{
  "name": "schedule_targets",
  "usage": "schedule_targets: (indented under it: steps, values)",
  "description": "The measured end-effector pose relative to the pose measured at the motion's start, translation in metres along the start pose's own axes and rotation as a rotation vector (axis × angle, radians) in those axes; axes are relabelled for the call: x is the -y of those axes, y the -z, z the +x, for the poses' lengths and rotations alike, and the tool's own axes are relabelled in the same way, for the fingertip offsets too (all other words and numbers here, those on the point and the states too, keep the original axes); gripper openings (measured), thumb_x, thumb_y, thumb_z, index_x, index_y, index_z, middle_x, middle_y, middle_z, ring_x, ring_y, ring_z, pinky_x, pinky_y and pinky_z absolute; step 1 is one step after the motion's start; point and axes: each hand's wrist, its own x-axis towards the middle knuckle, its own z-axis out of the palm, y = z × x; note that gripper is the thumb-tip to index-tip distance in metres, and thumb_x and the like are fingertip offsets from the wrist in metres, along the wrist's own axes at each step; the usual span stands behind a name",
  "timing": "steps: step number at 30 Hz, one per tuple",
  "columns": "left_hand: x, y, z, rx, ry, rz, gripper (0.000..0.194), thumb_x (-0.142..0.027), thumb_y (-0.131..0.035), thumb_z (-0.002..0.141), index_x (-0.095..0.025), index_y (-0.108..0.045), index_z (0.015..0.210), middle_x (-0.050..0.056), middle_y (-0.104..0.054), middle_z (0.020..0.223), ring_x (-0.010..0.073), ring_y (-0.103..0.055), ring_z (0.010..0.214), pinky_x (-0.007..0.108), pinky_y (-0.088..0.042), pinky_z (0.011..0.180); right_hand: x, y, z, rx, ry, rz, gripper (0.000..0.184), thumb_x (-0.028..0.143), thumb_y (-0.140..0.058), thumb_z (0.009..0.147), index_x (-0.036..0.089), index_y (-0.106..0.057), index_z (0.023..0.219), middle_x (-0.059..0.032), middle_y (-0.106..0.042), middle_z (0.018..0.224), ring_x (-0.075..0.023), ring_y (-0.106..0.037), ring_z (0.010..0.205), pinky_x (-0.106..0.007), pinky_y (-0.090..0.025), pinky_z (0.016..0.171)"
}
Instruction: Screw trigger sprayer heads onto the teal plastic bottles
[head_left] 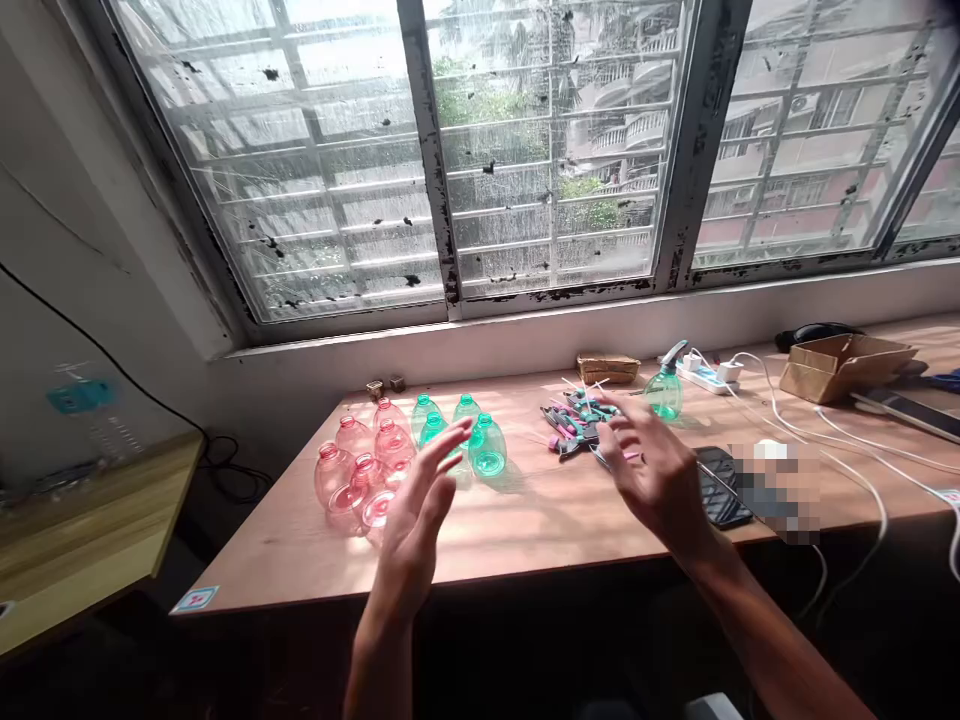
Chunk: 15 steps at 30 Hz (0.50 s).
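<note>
Hands (pixel 420 500) (pixel 649 470) hover open above bottles (pixel 375 465).

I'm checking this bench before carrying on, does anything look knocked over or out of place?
Some pink bottles look tipped on their sides rather than upright. One green bottle with a sprayer stands apart near the power strip. Both hands hover empty.

Both hands up, empty, held apart in front of the person. Left hand (pixel 416 505) open, fingers spread and pointing to 1 o'clock, palm facing right, forearm rising from 6 o'clock. Right hand (pixel 651 470) open, back toward the camera, fingers loosely splayed toward 11 o'clock, slightly blurred; forearm comes in from 5 o'clock. Neither hand grips anything.
</note>
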Motion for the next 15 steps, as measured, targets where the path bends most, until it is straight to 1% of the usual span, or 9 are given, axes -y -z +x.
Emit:
schedule_targets:
  steps: [1,2,3,5,6,7,9,12,15]
  values:
    - [0.021,-0.004,0.016,-0.044,0.075,0.036,0.048,-0.052,-0.054,0.094,-0.029,-0.056,0.136,0.009,-0.056,0.146,0.0335,-0.049,0.138,0.055,-0.041,0.113,-0.015,-0.017,0.004,0.078,-0.086,-0.048,0.054,0.028,-0.044,0.101,0.028,-0.034,0.154,-0.012,-0.059,0.137,-0.0281,-0.068,0.107,-0.039,-0.058,0.085]
    - [0.043,-0.008,0.029,-0.083,0.116,0.067,0.053,-0.052,-0.059,0.092,-0.026,-0.052,0.138,0.011,-0.053,0.148,0.0324,-0.048,0.139,0.053,-0.04,0.113,-0.031,-0.035,0.006,0.176,-0.149,-0.104,0.056,0.027,-0.043,0.1,0.027,-0.033,0.155,-0.0132,-0.053,0.144,-0.0302,-0.063,0.119,-0.041,-0.056,0.092]
    - [0.064,-0.013,0.038,-0.072,0.149,0.116,0.059,-0.052,-0.064,0.089,-0.026,-0.049,0.14,0.012,-0.05,0.15,0.032,-0.047,0.14,0.051,-0.04,0.114,-0.049,-0.053,0.006,0.298,-0.189,-0.175,0.059,0.024,-0.045,0.098,0.026,-0.033,0.156,-0.0139,-0.047,0.151,-0.0329,-0.053,0.131,-0.044,-0.051,0.1]
    - [0.1,-0.022,0.049,-0.059,0.15,0.27,0.067,-0.05,-0.07,0.086,-0.026,-0.045,0.142,0.013,-0.044,0.154,0.0322,-0.042,0.143,0.051,-0.034,0.117,-0.082,-0.085,0.002,0.567,-0.255,-0.312,0.063,0.017,-0.046,0.093,0.026,-0.034,0.155,-0.013,-0.035,0.16,-0.0344,-0.036,0.145,-0.05,-0.039,0.111]
    - [0.115,-0.027,0.051,-0.066,0.133,0.332,0.068,-0.049,-0.071,0.085,-0.025,-0.043,0.143,0.014,-0.044,0.153,0.0327,-0.04,0.143,0.052,-0.033,0.118,-0.097,-0.097,-0.001,0.629,-0.276,-0.333,0.065,0.014,-0.047,0.091,0.025,-0.036,0.154,-0.0134,-0.035,0.16,-0.0338,-0.033,0.146,-0.051,-0.034,0.115]
    - [0.127,-0.031,0.052,-0.062,0.111,0.385,0.07,-0.048,-0.071,0.085,-0.024,-0.042,0.143,0.015,-0.045,0.151,0.0332,-0.039,0.144,0.052,-0.031,0.118,-0.108,-0.107,-0.004,0.675,-0.298,-0.352,0.067,0.011,-0.048,0.088,0.024,-0.038,0.153,-0.0145,-0.035,0.16,-0.034,-0.031,0.147,-0.053,-0.03,0.116]
    - [0.143,-0.04,0.054,-0.02,0.084,0.451,0.072,-0.047,-0.071,0.086,-0.022,-0.039,0.145,0.017,-0.045,0.151,0.0342,-0.035,0.146,0.053,-0.028,0.119,-0.126,-0.121,-0.006,0.72,-0.343,-0.372,0.068,0.01,-0.051,0.086,0.021,-0.041,0.152,-0.0181,-0.038,0.157,-0.0362,-0.032,0.146,-0.058,-0.025,0.117]
    - [0.157,-0.052,0.055,0.04,0.094,0.474,0.073,-0.047,-0.068,0.087,-0.02,-0.037,0.147,0.018,-0.04,0.155,0.0352,-0.027,0.15,0.054,-0.025,0.121,-0.139,-0.133,-0.005,0.765,-0.383,-0.4,0.067,0.013,-0.05,0.086,0.021,-0.04,0.152,-0.0204,-0.041,0.154,-0.0381,-0.032,0.145,-0.064,-0.019,0.116]
    - [0.165,-0.064,0.057,-0.032,0.106,0.479,0.072,-0.047,-0.069,0.086,-0.019,-0.039,0.145,0.019,-0.04,0.155,0.0361,-0.02,0.153,0.056,-0.019,0.122,-0.145,-0.141,-0.006,0.782,-0.378,-0.406,0.066,0.014,-0.044,0.09,0.02,-0.035,0.155,-0.0201,-0.041,0.154,-0.0358,-0.031,0.145,-0.066,-0.013,0.116]
